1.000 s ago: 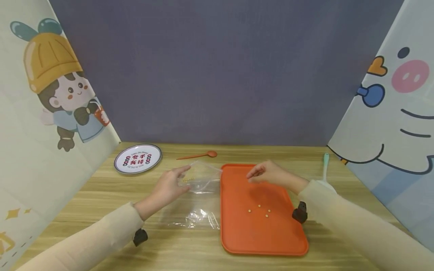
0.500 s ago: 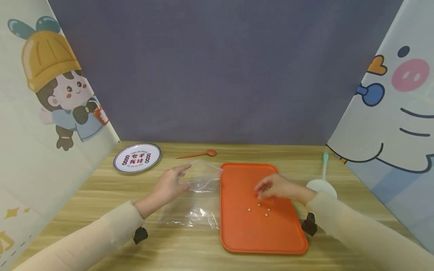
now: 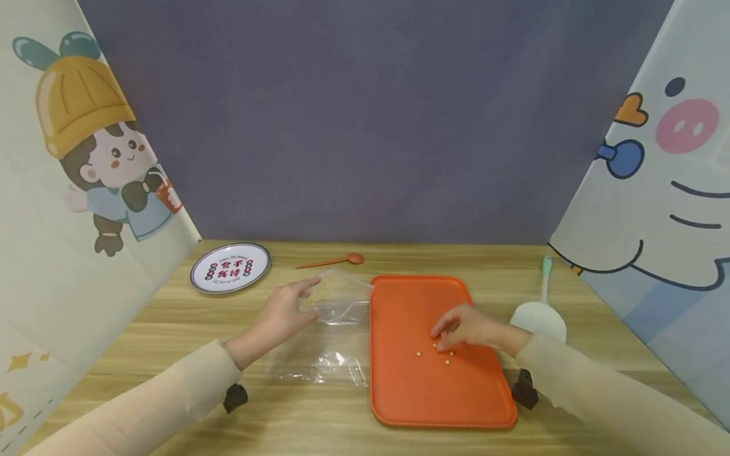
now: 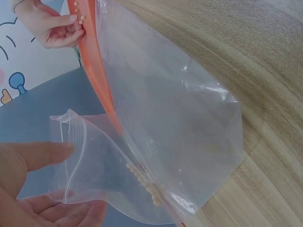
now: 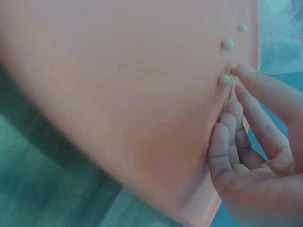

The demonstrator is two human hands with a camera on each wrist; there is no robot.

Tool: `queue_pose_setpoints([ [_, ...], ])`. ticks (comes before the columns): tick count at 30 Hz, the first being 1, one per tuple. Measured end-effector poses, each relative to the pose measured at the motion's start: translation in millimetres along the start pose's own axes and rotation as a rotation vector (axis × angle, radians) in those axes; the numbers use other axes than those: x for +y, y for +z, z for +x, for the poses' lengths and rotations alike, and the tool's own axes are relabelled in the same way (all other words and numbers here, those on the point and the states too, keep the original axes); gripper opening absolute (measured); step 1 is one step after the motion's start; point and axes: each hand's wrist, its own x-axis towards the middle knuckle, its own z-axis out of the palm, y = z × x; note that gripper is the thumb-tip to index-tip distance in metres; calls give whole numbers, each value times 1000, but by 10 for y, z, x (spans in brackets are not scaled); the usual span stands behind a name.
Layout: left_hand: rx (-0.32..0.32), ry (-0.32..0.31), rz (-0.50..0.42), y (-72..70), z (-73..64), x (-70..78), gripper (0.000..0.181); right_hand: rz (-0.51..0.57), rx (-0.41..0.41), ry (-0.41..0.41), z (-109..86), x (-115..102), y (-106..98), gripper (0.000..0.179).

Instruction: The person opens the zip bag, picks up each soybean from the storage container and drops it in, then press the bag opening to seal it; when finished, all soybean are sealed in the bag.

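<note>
Left hand (image 3: 281, 316) grips bag (image 4: 175, 109), seemingly to keep its mouth spread; right hand (image 3: 469, 327) at beads (image 5: 228, 45) on tray (image 3: 445, 399), pinch unclear.

The orange tray (image 3: 424, 399) has free room at its near end, while the plastic bag (image 3: 336, 356) crowds its left side.

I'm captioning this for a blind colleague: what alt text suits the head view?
A person's right hand reaches toward small pale balls on an orange tray; the left hand holds a clear bag with more inside. A plate and orange spoon lie farther back, a pale green utensil to the right.
</note>
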Motion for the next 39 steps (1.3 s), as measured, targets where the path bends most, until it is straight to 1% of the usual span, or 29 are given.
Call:
queue_pose_setpoints([
  [5,11,12,11,-1,-10,-3,73,-27,25,-35,-6,-22,40,24],
  [7,8,11,6,-3,-15,-1,73,-47,36,-33,2,-23,52,21],
  [13,10,12,18,-7,-20,-8,73,-70,41,-59,31,-11,67,19],
  [18,-3,-9,-3,4,-13,-25,73,-53,36,-18,41,-38,35,17],
  [20,0,-9,-3,7,-12,-28,73,-40,33,-4,54,-87,16,17],
  [23,5,-6,-2,9,-13,-31,73,-24,35,-12,91,-207,-14,19],
  [28,11,0,-2,9,-12,-23,73,-31,81,3,166,-415,-57,23],
  [31,6,0,-2,4,-13,-15,73,-7,107,25,222,-514,-49,23],
  [35,2,-3,-4,2,-13,-13,73,60,118,12,347,-648,15,28],
  [39,10,10,2,1,-14,-15,72,131,144,-46,524,-824,122,25],
])
